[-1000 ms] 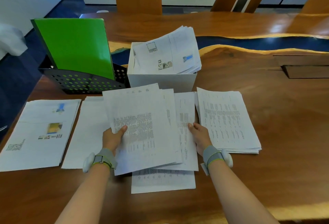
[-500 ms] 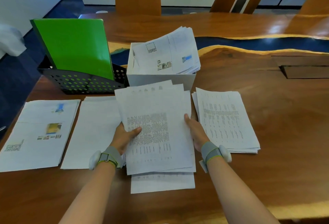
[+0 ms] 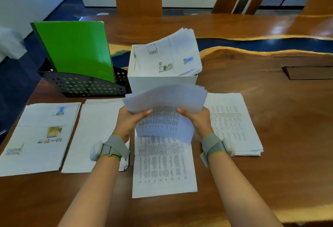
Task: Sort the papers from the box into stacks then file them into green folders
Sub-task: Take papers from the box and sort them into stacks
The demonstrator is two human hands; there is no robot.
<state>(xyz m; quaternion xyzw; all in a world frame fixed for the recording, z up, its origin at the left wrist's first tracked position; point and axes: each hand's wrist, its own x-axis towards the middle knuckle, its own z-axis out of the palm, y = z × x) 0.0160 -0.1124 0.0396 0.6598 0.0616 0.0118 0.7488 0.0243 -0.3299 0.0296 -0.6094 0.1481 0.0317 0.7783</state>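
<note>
Now both hands hold one sheaf of white printed papers (image 3: 165, 100), lifted clear of the table. The left hand (image 3: 128, 120) grips the sheaf's left edge, thumb on the near face and fingers curled behind it. The right hand (image 3: 195, 120) grips the right edge the same way. The sheaf bows upward between them. Its upper part is blurred, and its lower part shows columns of small dark text. Each wrist carries a grey fabric band with a white pod: the left wrist band (image 3: 111, 149) and the right wrist band (image 3: 216, 145).

Directly under the hands, a white page of tabled text (image 3: 164, 169) lies flat on the glossy brown wooden table (image 3: 279, 145). Just beside it on the right lies a thick stack of text-covered pages (image 3: 234, 124). On the left is a stack of nearly blank white pages (image 3: 95, 133), partly under the left wrist. Further left is a stack topped by a page with small colour pictures and a QR code (image 3: 39, 136).

Behind the sheaf stands a white square box (image 3: 162, 82), with a bundle of printed papers (image 3: 171, 53) leaning out of its top toward the right. Left of the box, a black perforated file holder (image 3: 84, 86) holds bright green folders (image 3: 75, 46), standing tilted. A dark blue strip (image 3: 270, 44) runs across the table beyond.
</note>
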